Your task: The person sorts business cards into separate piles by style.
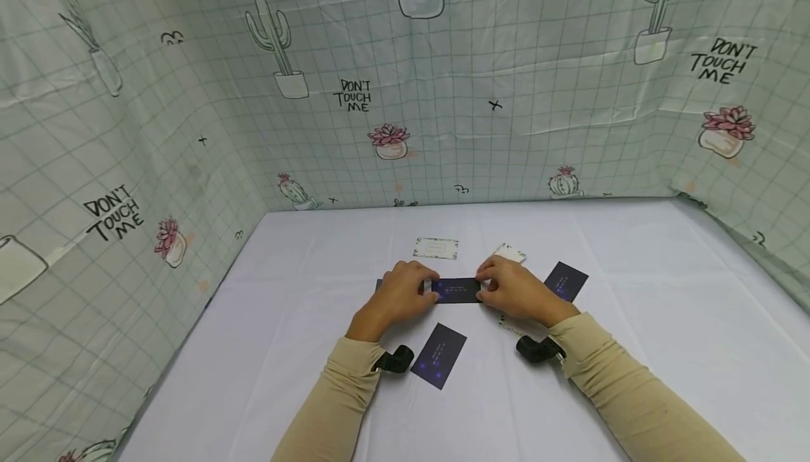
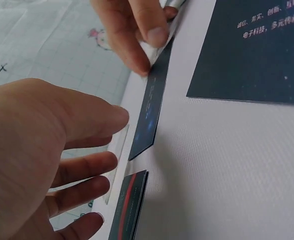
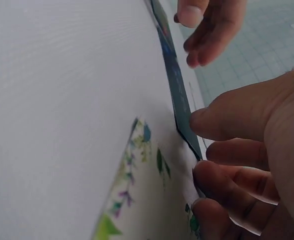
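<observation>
We find the dark card flat on the white table, nearer us than the pale card. Left hand and right hand pinch its short ends. Looks thin, light, bendable; edges seem the best hold.

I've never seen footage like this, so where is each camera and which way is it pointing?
Head: worn on the head, looks down at the white table, both hands and beige sleeves.
Left wrist: looks along the left hand at the dark blue rectangular card.
Right wrist: looks along the right hand at it.
All share that card.
</observation>
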A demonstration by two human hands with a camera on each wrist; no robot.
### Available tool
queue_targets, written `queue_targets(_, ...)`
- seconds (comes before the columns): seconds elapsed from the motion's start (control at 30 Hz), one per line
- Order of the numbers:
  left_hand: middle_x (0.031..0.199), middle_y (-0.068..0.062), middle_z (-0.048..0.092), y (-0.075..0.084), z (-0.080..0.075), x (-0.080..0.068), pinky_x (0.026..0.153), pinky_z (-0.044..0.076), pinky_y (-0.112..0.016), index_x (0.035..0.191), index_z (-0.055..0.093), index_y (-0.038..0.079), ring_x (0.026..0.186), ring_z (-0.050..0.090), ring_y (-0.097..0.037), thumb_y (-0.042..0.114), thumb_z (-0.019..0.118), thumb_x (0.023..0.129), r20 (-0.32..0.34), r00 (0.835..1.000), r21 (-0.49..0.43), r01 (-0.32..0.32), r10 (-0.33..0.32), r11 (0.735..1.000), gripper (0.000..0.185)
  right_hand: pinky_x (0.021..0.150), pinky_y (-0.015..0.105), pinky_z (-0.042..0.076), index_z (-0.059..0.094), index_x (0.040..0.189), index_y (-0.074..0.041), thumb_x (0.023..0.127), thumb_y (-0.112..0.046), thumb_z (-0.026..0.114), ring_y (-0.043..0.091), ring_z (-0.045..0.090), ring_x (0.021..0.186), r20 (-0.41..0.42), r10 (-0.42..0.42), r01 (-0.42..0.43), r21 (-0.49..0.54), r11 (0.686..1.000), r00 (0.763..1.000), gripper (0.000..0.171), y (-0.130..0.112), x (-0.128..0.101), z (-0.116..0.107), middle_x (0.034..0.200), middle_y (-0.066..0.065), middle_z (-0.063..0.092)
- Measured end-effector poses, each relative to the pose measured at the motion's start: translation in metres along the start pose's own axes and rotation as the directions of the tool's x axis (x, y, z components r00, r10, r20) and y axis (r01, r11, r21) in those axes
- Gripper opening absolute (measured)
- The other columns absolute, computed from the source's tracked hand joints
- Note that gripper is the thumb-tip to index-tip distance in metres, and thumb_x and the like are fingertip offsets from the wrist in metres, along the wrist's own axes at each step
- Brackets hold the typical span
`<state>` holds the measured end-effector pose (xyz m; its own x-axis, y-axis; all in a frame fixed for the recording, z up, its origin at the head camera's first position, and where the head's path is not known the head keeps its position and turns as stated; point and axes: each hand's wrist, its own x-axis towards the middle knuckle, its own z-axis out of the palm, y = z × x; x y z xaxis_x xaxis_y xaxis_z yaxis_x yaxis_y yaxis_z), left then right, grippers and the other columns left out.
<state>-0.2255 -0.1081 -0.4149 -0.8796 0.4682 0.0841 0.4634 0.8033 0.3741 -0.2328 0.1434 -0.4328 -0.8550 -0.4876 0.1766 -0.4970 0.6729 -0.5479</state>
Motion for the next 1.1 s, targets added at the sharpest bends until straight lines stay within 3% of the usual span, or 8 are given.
queue_targets(0.37, 0.108, -0.005, 0.066, 0.002, -0.005, -0.023, 0.089, 0.046, -0.041, 0.122, 0.071, 0.010, 0.102, 0.056, -0.023, 0.022, 0.066, 0.096, 0.019, 0.999, -0.050, -0.035, 0.036, 0.998, 0.029, 0.072, 0.034, 0.051, 0.071, 0.117, -0.002, 0.091, -0.013, 0.071, 0.013, 0.062, 0.083, -0.045, 0.018, -0.015, 0.075, 0.997, 0.999, 0.029, 0.000, -0.002, 0.000, 0.107, 0.005, 0.068)
queue_targets(0.5, 0.102, 0.000, 0.066, 0.000, -0.003, -0.037, 0.087, 0.048, -0.036, 0.121, 0.071, 0.008, 0.096, 0.057, -0.016, 0.019, 0.065, 0.096, 0.027, 0.997, -0.181, -0.068, 0.074, 0.981, 0.028, 0.072, 0.033, 0.051, 0.072, 0.117, -0.004, 0.092, -0.014, 0.070, 0.012, 0.062, 0.084, -0.016, 0.028, -0.026, 0.093, 0.995, 0.999, 0.028, -0.005, -0.003, 0.001, 0.107, 0.003, 0.069)
queue_targets(0.6, 0.095, 0.005, 0.064, -0.003, -0.002, -0.046, 0.081, 0.049, -0.031, 0.121, 0.070, 0.006, 0.089, 0.058, -0.011, 0.016, 0.067, 0.095, 0.058, 0.992, -0.306, -0.089, 0.112, 0.948, 0.028, 0.073, 0.033, 0.052, 0.072, 0.116, -0.005, 0.092, -0.015, 0.070, 0.012, 0.063, 0.085, -0.004, 0.016, -0.016, 0.083, 0.996, 1.000, 0.027, -0.009, -0.005, 0.001, 0.107, 0.003, 0.070)
queue_targets(0.73, 0.087, 0.010, 0.062, -0.005, -0.002, -0.054, 0.075, 0.048, -0.026, 0.119, 0.070, 0.008, 0.081, 0.058, -0.006, 0.021, 0.074, 0.091, 0.141, 0.984, -0.385, -0.046, 0.108, 0.922, 0.031, 0.073, 0.032, 0.051, 0.072, 0.115, -0.005, 0.091, -0.015, 0.071, 0.011, 0.060, 0.083, -0.002, -0.011, 0.011, 0.071, 0.997, 1.000, 0.025, -0.015, -0.007, 0.003, 0.103, 0.000, 0.069)
queue_targets(0.9, 0.081, 0.011, 0.062, -0.005, -0.004, -0.057, 0.070, 0.047, -0.024, 0.112, 0.071, 0.011, 0.074, 0.057, -0.004, 0.024, 0.080, 0.087, 0.231, 0.969, -0.385, 0.002, 0.094, 0.923, 0.030, 0.070, 0.030, 0.050, 0.073, 0.112, -0.005, 0.090, -0.015, 0.073, 0.008, 0.058, 0.078, 0.010, -0.059, 0.058, 0.078, 0.995, 0.998, 0.024, -0.023, -0.008, 0.010, 0.093, -0.005, 0.066)
queue_targets(1.1, 0.080, 0.008, 0.059, -0.001, -0.007, -0.059, 0.069, 0.045, -0.024, 0.101, 0.068, 0.014, 0.072, 0.053, -0.004, 0.028, 0.086, 0.079, 0.255, 0.963, -0.309, -0.006, 0.089, 0.951, 0.032, 0.072, 0.028, 0.050, 0.073, 0.112, -0.003, 0.090, -0.015, 0.072, 0.006, 0.058, 0.079, 0.075, -0.123, 0.116, 0.089, 0.989, 0.990, 0.025, -0.036, -0.009, 0.018, 0.088, -0.008, 0.065)
